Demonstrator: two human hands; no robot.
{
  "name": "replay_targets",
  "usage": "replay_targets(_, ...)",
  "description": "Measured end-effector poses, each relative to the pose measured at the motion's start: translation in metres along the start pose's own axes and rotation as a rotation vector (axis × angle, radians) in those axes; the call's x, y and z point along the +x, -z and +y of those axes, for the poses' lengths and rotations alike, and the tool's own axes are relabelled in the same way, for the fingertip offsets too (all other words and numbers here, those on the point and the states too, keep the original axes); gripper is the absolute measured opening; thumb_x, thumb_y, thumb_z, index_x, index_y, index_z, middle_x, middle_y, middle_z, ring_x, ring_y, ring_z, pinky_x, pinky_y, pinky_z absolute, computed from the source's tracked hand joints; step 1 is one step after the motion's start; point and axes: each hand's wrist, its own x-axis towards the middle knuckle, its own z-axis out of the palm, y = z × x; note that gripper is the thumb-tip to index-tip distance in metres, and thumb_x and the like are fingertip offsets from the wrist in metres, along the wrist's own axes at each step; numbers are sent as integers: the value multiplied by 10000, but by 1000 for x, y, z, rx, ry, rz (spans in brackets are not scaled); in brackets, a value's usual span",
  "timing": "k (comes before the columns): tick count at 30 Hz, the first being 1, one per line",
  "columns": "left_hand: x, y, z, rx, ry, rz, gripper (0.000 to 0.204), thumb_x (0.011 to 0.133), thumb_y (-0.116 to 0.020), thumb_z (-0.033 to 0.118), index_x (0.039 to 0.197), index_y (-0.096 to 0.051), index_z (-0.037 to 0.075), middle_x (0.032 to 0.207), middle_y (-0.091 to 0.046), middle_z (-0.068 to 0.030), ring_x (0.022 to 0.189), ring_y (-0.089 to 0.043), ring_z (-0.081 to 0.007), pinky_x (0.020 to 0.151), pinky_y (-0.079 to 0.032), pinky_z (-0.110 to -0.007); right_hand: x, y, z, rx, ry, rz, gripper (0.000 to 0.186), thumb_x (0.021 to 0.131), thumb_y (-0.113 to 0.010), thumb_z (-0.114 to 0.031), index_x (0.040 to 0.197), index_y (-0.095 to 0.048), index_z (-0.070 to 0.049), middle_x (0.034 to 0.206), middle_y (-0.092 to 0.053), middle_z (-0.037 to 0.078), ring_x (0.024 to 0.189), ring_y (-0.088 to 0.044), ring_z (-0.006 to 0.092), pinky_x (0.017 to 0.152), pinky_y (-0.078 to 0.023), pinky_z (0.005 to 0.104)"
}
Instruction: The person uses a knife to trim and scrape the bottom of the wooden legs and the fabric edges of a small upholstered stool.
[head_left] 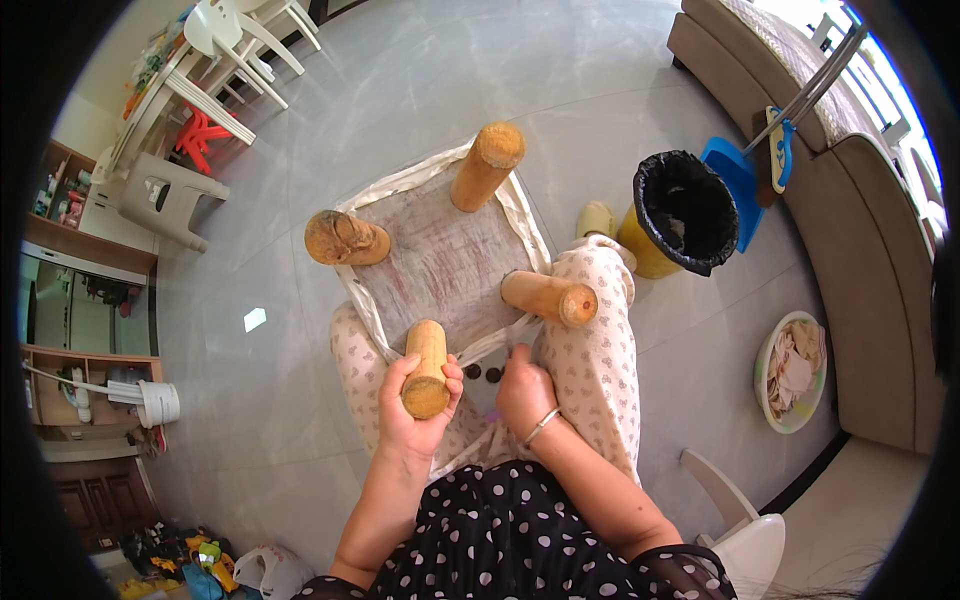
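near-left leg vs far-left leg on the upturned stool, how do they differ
The near-left leg is gripped by the left hand; the far-left leg is untouched. The near-left leg's side looks paler and plainer, while the far-left leg shows dark, knotty marks. In the picture, the near-left leg's free end points toward the person, the far-left leg's toward the left. Both are thick, round and wooden.
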Motion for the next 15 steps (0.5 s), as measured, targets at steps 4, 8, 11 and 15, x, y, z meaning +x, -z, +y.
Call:
replay_targets(4,1,0,1,-10,26,-29,500,796,-619,204,1145,-412,-88,982,-505,-163,817,-553,-217,686,-517,-304,10,18,-13,120,-172,52,220,766,-559,28,938,-423,30,657,-602,226,594,-641,339,498,-501,421)
replay_targets(8,1,2,-3,-3,-7,-37,494,799,-613,198,1148,-409,-86,985,-506,-165,818,-553,-219,686,-516,-306,10,5,6,-396,241,43,227,787,-568,-29,949,-418,26,717,-631,201,604,-654,318,510,-518,395)
replay_targets(11,2,3,-5,4,-32,-33,488,800,-610,197,1143,-412,-88,985,-507,-166,818,-553,-220,685,-515,-305,10,10,-1,-379,144,-123,242,791,-567,-44,959,-411,35,738,-643,181,633,-667,316,539,-535,390)
replay_targets(15,5,4,-6,-22,-19,-43,483,800,-612,197,1132,-417,-94,982,-509,-168,819,-554,-221,686,-514,-303,6,12,-14,-190,16,-208,261,755,-540,-5,962,-386,36,729,-627,242,613,-648,366,532,-525,428)
